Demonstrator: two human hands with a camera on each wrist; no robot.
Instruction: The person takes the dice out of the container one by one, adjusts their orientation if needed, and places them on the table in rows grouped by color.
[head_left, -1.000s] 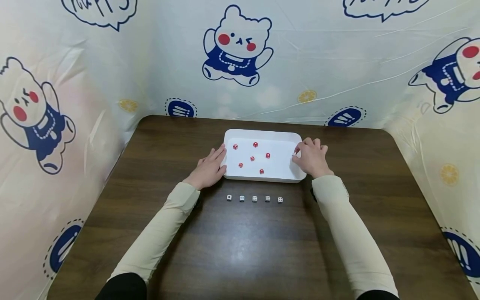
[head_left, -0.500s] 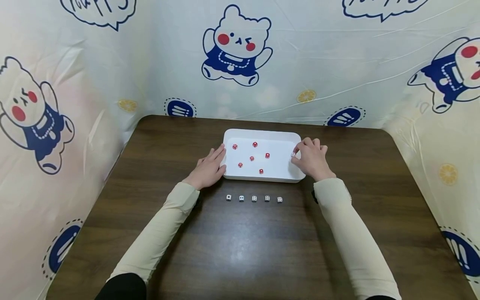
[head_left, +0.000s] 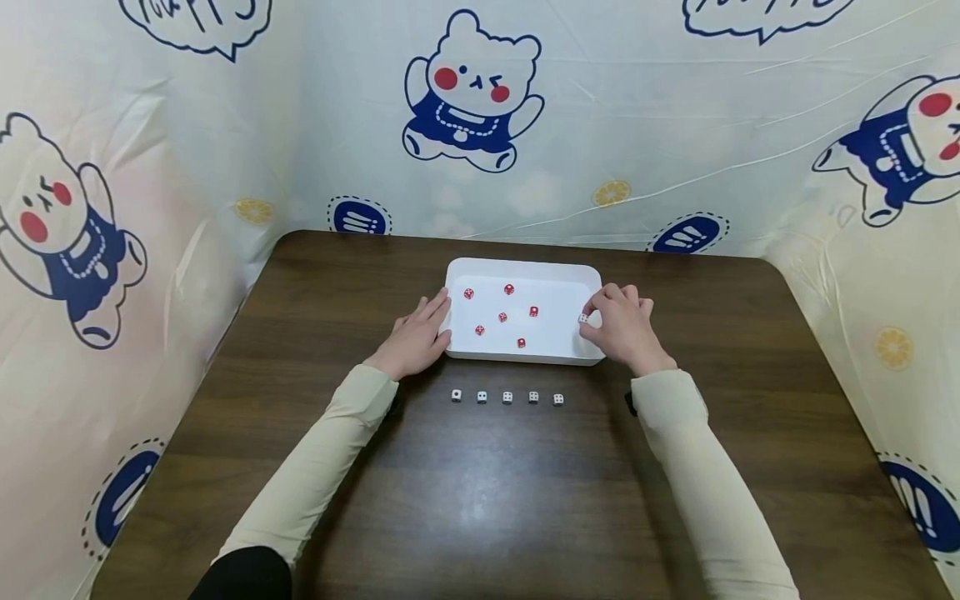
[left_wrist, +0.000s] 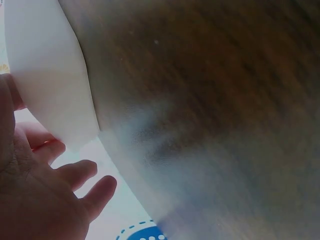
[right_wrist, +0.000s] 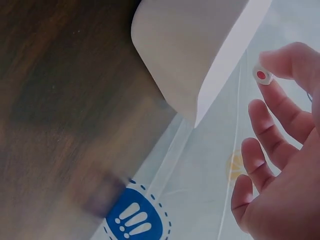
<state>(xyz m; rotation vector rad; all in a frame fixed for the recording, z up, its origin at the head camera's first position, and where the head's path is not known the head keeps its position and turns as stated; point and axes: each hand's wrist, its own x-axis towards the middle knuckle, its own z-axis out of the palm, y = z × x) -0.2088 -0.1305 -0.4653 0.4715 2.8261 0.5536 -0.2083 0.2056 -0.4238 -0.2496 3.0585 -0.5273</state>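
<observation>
one white die (head_left: 583, 317), pinched by the right hand (head_left: 626, 329), is over the tray (head_left: 558, 287) near the far edge of the worktop (head_left: 480, 492). the left hand (head_left: 412, 337), fingers spread, touches the tray. the die seems light, hard, slippery; take opposite faces.

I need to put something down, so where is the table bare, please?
Bare table lies between the sleeves, nearer than the white dice row, and outside both sleeves. Crowded: the tray, with red dice between left hand and right hand.
</observation>
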